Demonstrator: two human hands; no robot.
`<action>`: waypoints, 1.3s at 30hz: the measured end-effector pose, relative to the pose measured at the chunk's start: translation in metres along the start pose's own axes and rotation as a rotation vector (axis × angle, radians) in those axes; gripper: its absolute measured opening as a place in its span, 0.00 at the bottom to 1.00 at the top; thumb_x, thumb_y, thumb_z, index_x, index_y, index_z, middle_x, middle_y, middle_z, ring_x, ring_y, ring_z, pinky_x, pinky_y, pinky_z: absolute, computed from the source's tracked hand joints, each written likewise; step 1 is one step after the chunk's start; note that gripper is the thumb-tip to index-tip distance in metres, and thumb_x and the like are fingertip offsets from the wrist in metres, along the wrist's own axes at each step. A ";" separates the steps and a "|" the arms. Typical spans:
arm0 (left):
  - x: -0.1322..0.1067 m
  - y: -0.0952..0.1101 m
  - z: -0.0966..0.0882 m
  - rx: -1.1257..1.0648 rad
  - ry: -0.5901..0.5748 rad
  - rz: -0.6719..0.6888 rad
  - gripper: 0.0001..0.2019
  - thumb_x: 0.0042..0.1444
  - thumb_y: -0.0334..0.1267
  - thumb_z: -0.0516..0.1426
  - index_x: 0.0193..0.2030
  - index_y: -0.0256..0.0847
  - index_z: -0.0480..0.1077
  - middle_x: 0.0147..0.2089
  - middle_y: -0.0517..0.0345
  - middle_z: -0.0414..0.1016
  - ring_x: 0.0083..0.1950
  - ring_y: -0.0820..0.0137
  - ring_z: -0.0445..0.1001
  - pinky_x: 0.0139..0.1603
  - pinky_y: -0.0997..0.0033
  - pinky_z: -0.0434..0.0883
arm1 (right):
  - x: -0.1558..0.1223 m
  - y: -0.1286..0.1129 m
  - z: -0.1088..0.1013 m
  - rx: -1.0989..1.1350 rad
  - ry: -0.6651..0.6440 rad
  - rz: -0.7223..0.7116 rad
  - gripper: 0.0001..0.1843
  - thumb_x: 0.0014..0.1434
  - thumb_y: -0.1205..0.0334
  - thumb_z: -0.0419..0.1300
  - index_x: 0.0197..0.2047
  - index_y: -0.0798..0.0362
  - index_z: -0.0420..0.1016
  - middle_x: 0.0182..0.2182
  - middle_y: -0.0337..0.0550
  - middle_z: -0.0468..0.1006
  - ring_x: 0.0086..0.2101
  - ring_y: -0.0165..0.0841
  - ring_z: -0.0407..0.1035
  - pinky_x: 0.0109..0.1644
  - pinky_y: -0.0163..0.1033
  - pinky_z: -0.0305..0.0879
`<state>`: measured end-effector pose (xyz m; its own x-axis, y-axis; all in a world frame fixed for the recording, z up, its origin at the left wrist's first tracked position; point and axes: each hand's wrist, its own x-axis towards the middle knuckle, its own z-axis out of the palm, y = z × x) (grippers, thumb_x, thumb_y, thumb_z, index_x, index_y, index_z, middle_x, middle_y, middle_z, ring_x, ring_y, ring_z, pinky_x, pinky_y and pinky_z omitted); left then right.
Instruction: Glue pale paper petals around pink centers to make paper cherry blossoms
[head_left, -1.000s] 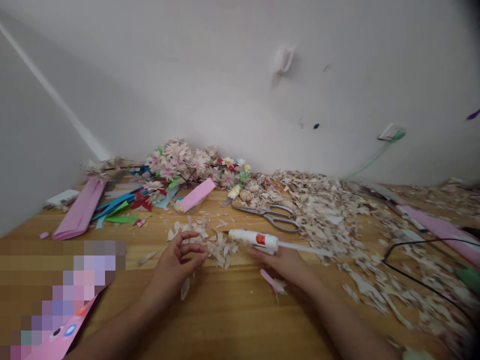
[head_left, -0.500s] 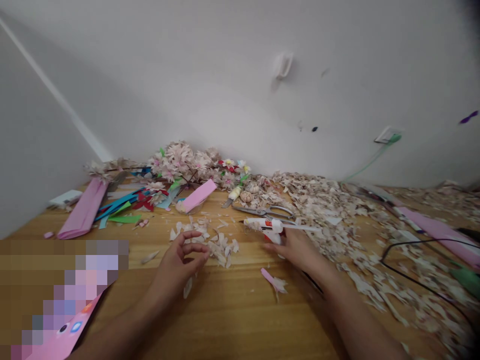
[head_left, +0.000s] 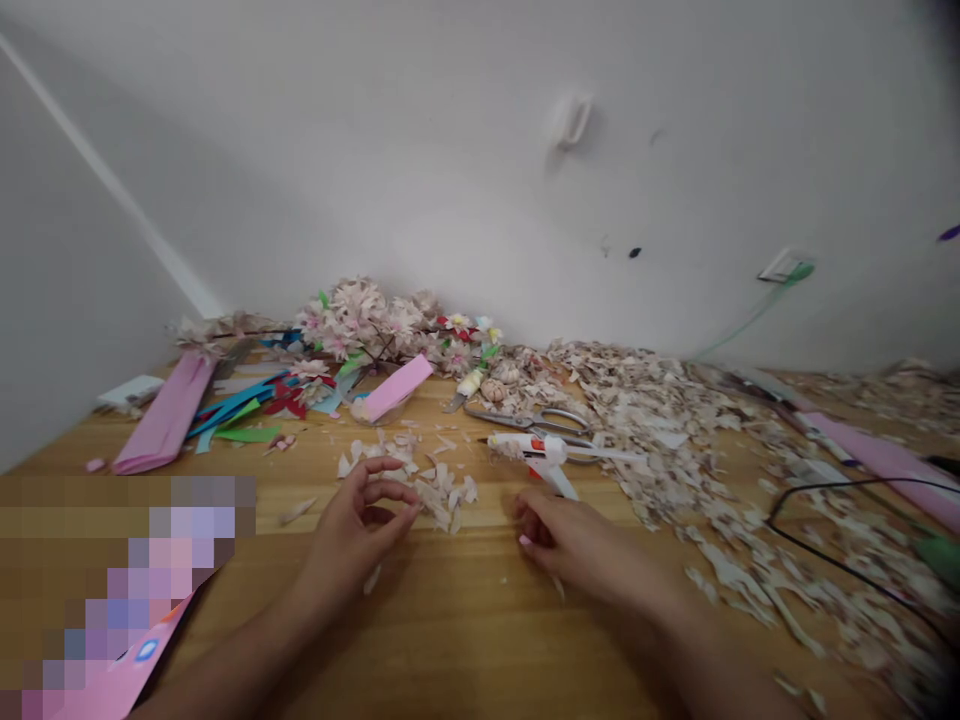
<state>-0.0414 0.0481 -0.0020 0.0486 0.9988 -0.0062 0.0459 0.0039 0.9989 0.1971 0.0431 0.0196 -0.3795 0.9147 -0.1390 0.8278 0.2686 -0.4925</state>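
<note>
My left hand (head_left: 364, 525) hovers over the wooden table (head_left: 420, 650), fingers loosely curved and thumb apart, holding nothing visible. Small pale petals (head_left: 446, 495) lie just beyond its fingertips. A white hot glue gun (head_left: 536, 450) with a red trigger rests on its side, glue stick pointing right. Just in front of its handle is my right hand (head_left: 566, 545), fingers bent and thumb slightly apart, no longer touching the gun. It covers most of a small pink-and-white paper piece; only a pale end (head_left: 558, 588) shows below it. Scissors (head_left: 536, 420) lie behind the gun.
Dried pale scraps (head_left: 637, 400) cover the right side, crossed by a black cable (head_left: 806, 487). Paper-like flowers (head_left: 360, 320) are heaped at the back. Folded pink paper (head_left: 169, 415) and a blurred-over phone (head_left: 142, 650) lie left. A wall socket (head_left: 784, 265) holds a green cord.
My right hand has let go of the glue gun, leaving it on the table, and moved towards me over the pink-and-white piece. My left hand has barely moved.
</note>
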 end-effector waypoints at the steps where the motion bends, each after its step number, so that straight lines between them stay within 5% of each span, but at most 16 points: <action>1: 0.000 0.000 0.000 0.011 0.005 0.013 0.21 0.43 0.39 0.60 0.44 0.42 0.59 0.29 0.64 0.72 0.25 0.75 0.68 0.24 0.76 0.64 | 0.002 0.002 0.001 0.084 0.006 -0.005 0.08 0.51 0.70 0.54 0.37 0.53 0.68 0.29 0.42 0.74 0.30 0.34 0.67 0.32 0.36 0.59; 5: -0.002 -0.006 0.000 0.111 0.010 0.139 0.18 0.47 0.38 0.58 0.45 0.43 0.58 0.31 0.63 0.72 0.27 0.73 0.70 0.27 0.72 0.68 | 0.012 0.002 0.011 0.536 0.057 -0.008 0.04 0.53 0.63 0.56 0.32 0.52 0.70 0.27 0.38 0.72 0.28 0.31 0.66 0.31 0.35 0.60; 8: -0.006 -0.010 0.000 0.281 0.028 0.370 0.17 0.51 0.33 0.55 0.47 0.45 0.57 0.33 0.63 0.72 0.31 0.72 0.71 0.34 0.69 0.71 | 0.020 -0.006 0.024 0.824 0.154 -0.008 0.05 0.50 0.59 0.59 0.28 0.51 0.69 0.25 0.36 0.71 0.27 0.30 0.66 0.32 0.34 0.61; 14: -0.016 -0.002 0.000 0.645 -0.065 0.805 0.20 0.50 0.26 0.54 0.48 0.47 0.58 0.35 0.62 0.73 0.39 0.71 0.72 0.40 0.69 0.71 | 0.025 -0.023 0.046 0.973 0.339 0.013 0.09 0.46 0.56 0.63 0.26 0.51 0.68 0.24 0.36 0.73 0.27 0.31 0.67 0.33 0.36 0.64; 23: -0.021 0.005 0.006 0.909 -0.219 0.917 0.15 0.54 0.27 0.52 0.48 0.42 0.59 0.39 0.55 0.73 0.41 0.69 0.73 0.38 0.70 0.73 | 0.019 -0.028 0.055 0.876 0.483 -0.035 0.07 0.48 0.59 0.60 0.26 0.50 0.65 0.23 0.36 0.70 0.24 0.30 0.65 0.28 0.35 0.63; 39: -0.019 0.003 0.008 0.956 -0.232 0.911 0.18 0.52 0.26 0.53 0.49 0.41 0.58 0.39 0.53 0.74 0.41 0.67 0.73 0.37 0.69 0.74 | 0.018 -0.030 0.053 0.774 0.495 -0.039 0.07 0.49 0.60 0.58 0.26 0.50 0.62 0.23 0.37 0.69 0.25 0.31 0.65 0.29 0.36 0.64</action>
<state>-0.0346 0.0287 0.0009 0.5974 0.5957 0.5369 0.5771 -0.7842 0.2280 0.1438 0.0359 -0.0134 -0.0333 0.9821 0.1853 0.2425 0.1878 -0.9518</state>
